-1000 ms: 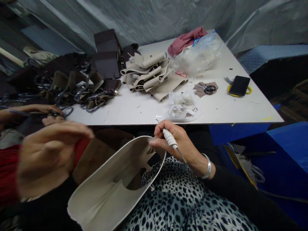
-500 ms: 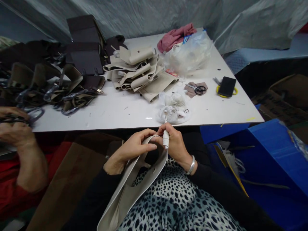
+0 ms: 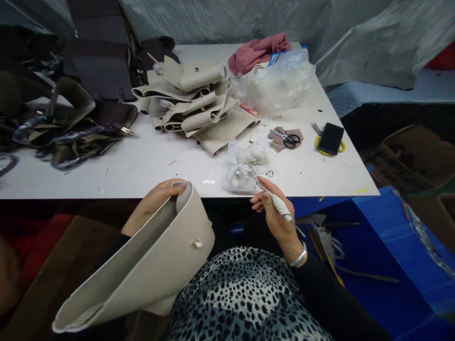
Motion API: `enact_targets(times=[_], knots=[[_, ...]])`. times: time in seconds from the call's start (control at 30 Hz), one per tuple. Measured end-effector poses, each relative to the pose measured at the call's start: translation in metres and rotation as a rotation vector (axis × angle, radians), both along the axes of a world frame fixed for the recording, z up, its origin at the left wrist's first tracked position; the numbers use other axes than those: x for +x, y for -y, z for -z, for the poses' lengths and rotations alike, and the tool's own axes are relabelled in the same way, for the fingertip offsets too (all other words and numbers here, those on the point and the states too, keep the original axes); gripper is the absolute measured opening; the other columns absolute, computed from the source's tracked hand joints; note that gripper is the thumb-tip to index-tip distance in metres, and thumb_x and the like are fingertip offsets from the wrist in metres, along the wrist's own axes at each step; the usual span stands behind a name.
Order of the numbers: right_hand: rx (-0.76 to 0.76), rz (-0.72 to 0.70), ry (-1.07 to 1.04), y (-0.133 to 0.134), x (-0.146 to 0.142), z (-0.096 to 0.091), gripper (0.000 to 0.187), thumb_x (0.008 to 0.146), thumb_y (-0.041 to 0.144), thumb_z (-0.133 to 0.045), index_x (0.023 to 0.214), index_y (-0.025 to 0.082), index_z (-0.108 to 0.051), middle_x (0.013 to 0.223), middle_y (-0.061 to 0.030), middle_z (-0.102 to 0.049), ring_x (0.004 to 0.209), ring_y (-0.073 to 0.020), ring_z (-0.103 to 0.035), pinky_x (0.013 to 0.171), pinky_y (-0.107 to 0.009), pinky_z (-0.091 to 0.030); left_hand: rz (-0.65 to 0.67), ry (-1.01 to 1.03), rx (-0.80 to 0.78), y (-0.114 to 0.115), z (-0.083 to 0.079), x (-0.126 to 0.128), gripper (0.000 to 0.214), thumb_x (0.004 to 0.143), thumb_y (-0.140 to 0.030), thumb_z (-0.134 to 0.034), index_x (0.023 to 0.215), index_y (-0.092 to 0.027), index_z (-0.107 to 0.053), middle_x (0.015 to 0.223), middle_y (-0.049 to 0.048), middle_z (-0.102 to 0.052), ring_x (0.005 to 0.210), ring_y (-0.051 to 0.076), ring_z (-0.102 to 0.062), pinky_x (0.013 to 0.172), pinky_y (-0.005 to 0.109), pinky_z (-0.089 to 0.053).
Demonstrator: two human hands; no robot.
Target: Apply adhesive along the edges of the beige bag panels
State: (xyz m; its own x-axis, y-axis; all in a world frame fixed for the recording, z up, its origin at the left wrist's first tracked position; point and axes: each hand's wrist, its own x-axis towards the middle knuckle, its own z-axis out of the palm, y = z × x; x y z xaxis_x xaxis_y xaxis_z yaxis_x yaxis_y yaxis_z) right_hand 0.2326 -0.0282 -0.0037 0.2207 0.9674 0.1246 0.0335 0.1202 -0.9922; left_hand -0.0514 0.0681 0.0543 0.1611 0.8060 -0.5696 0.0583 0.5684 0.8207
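Beige, smooth-sided open bag body (image 3: 170,258) with a small metal fitting (image 3: 196,243) is held before the near edge of the white, flat tabletop (image 3: 327,177), its upper rim gripped by the left hand (image 3: 152,204). Well apart, a thin tool with a white-wrapped handle (image 3: 280,206) is clasped in the right hand (image 3: 280,227), its index finger pointed toward the clear plastic bag of small parts (image 3: 240,179); whether that is touched cannot be told.
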Motion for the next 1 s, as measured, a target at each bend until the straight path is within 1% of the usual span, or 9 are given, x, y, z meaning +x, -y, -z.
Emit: enact_targets(times=[0.07,0.13,0.27,0.33,0.4,0.5,0.6,0.83,1.0], knots=[[0.002,0.054,0.088,-0.008,0.012,0.003,0.032,0.105,0.045,-0.063,0.127,0.025,-0.075,0.095,-0.0034,-0.075,0.071,-0.0158,-0.066,0.068,-0.030,-0.058,0.004,0.003,-0.043,-0.001,0.004,0.011,0.040,0.056,-0.039,-0.097,0.072,-0.017,-0.068,0.061,0.0008,-0.066,0.050,0.015,-0.057,0.050,0.026,-0.048],[-0.008,0.090,0.144,-0.017,0.016,0.006,0.028,0.102,0.044,-0.066,0.115,0.023,-0.078,0.097,-0.0047,-0.075,0.073,-0.0166,-0.066,0.071,-0.031,-0.057,0.018,-0.006,-0.058,0.007,0.015,0.031,0.039,0.056,-0.038,-0.096,0.077,-0.016,-0.071,0.062,0.0000,-0.066,0.052,0.015,-0.056,0.050,0.024,-0.045],[-0.026,0.138,0.269,-0.029,0.015,0.010,0.024,0.100,0.042,-0.068,0.107,0.020,-0.074,0.091,-0.0026,-0.073,0.075,-0.0175,-0.065,0.074,-0.031,-0.054,0.105,0.005,-0.027,0.034,0.037,0.078,0.033,0.063,-0.041,-0.089,0.080,-0.016,-0.075,0.064,0.0000,-0.065,0.056,0.014,-0.055,0.054,0.025,-0.043],[-0.006,0.158,0.353,-0.031,0.015,0.011,0.023,0.101,0.042,-0.067,0.102,0.020,-0.072,0.087,-0.0020,-0.072,0.075,-0.0179,-0.065,0.074,-0.030,-0.052,0.157,-0.012,0.015,0.045,0.042,0.094,0.028,0.069,-0.041,-0.085,0.080,-0.016,-0.076,0.067,0.0004,-0.067,0.059,0.015,-0.057,0.058,0.026,-0.044],[0.021,0.177,0.426,-0.032,0.017,0.012,0.024,0.103,0.043,-0.065,0.099,0.020,-0.071,0.087,-0.0027,-0.072,0.076,-0.0188,-0.066,0.074,-0.031,-0.051,0.214,-0.062,0.063,0.050,0.042,0.103,0.024,0.074,-0.040,-0.082,0.080,-0.017,-0.077,0.069,0.0007,-0.068,0.063,0.016,-0.058,0.061,0.027,-0.045],[0.030,0.189,0.488,-0.031,0.021,0.015,0.025,0.106,0.044,-0.063,0.098,0.021,-0.070,0.085,-0.0033,-0.072,0.075,-0.0196,-0.068,0.073,-0.032,-0.049,0.276,-0.156,0.127,0.049,0.041,0.105,0.022,0.077,-0.040,-0.079,0.080,-0.018,-0.077,0.074,0.0013,-0.071,0.068,0.019,-0.061,0.066,0.029,-0.046],[0.004,0.167,0.498,-0.031,0.023,0.019,0.026,0.107,0.045,-0.061,0.099,0.021,-0.069,0.083,-0.0029,-0.072,0.073,-0.0199,-0.068,0.072,-0.032,-0.049,0.272,-0.205,0.148,0.043,0.041,0.101,0.021,0.077,-0.039,-0.079,0.082,-0.018,-0.078,0.076,0.0014,-0.072,0.069,0.019,-0.061,0.067,0.029,-0.046],[0.042,0.142,0.506,-0.034,0.022,0.019,0.023,0.107,0.042,-0.061,0.099,0.021,-0.069,0.085,-0.0026,-0.073,0.075,-0.0190,-0.069,0.074,-0.030,-0.050,0.249,-0.190,0.117,0.035,0.038,0.099,0.022,0.073,-0.039,-0.080,0.079,-0.017,-0.078,0.070,0.0002,-0.070,0.065,0.017,-0.059,0.065,0.029,-0.045],[0.106,0.065,0.663,-0.035,0.018,0.016,0.025,0.110,0.040,-0.057,0.102,0.021,-0.070,0.095,-0.0062,-0.075,0.084,-0.0203,-0.069,0.080,-0.031,-0.051,0.246,-0.202,0.098,0.037,0.041,0.099,0.021,0.074,-0.038,-0.079,0.081,-0.018,-0.080,0.066,0.0003,-0.069,0.060,0.017,-0.057,0.062,0.030,-0.045]])
